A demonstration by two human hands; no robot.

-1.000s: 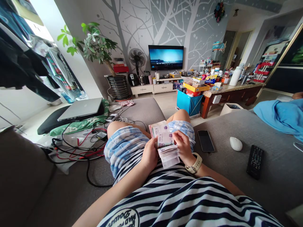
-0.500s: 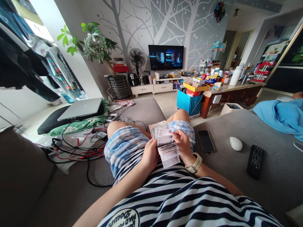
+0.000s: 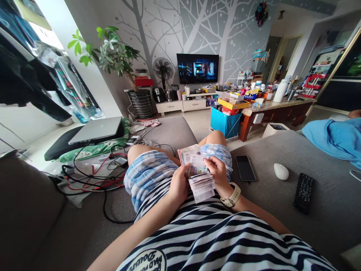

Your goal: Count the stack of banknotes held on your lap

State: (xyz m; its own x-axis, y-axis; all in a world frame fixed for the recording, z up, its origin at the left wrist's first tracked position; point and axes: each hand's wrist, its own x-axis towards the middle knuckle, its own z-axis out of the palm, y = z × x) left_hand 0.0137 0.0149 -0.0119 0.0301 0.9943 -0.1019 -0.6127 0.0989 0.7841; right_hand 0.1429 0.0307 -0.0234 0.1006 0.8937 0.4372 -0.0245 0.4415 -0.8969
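A bundle of banknotes (image 3: 194,160) lies between my two hands above my lap. My left hand (image 3: 180,184) is closed around the bundle's left side, thumb on top. My right hand (image 3: 218,171) pinches the right edge of an upper note that bears a 5. Toward my body, several notes (image 3: 201,187) hang folded over in a fanned layer, their ends spread. Pinkish and greenish notes show behind the upper one. A pale watch (image 3: 231,195) is on my right wrist.
On the grey sofa to my right lie a phone (image 3: 245,168), a white mouse (image 3: 281,171) and a black remote control (image 3: 304,193). Tangled cables (image 3: 93,177) and a closed laptop (image 3: 96,130) are at left. Ahead stand a cluttered table (image 3: 248,113) and a blue bin (image 3: 225,122).
The upper note has bent down toward me, so that a large 5 shows. The folded layer below has shifted and spread slightly. Both hands stay in nearly the same place.
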